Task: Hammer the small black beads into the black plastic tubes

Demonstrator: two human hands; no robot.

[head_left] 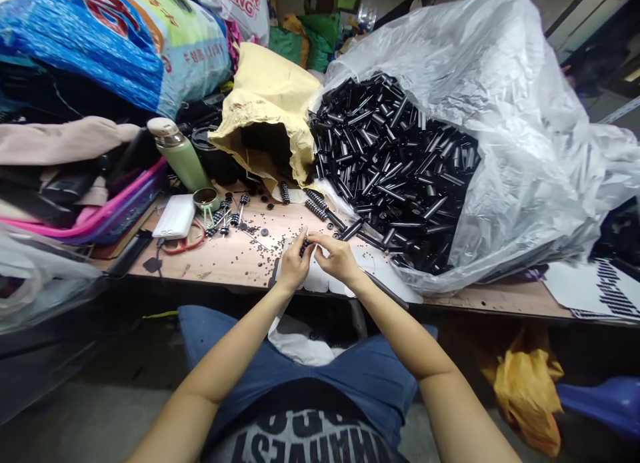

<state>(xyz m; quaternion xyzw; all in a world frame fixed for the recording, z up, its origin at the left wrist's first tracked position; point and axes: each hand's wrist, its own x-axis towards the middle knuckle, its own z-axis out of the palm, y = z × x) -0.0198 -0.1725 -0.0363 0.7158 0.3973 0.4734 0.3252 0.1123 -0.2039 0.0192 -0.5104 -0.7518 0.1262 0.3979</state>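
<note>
My left hand [294, 263] is closed around a small black studded roller [305, 247], held just above the table's front edge. My right hand [336, 256] is pinched beside it, thumb and forefinger meeting at the roller's near side; whatever sits between those fingertips is too small to make out. Beyond my hands lie more black studded rollers [316, 208] and a few smooth black tubes [351, 230]. Tiny dark beads [250, 260] are scattered over the tabletop to the left. A white sheet [316, 278] lies under my hands.
A clear plastic bag [500, 83] spills a heap of black tubes [390, 163] at right. A yellow paper sack [273, 70] gapes behind. Leftward stand a green bottle [183, 158], a white box [175, 216], red-handled scissors [193, 240] and a pink-rimmed basket [115, 206].
</note>
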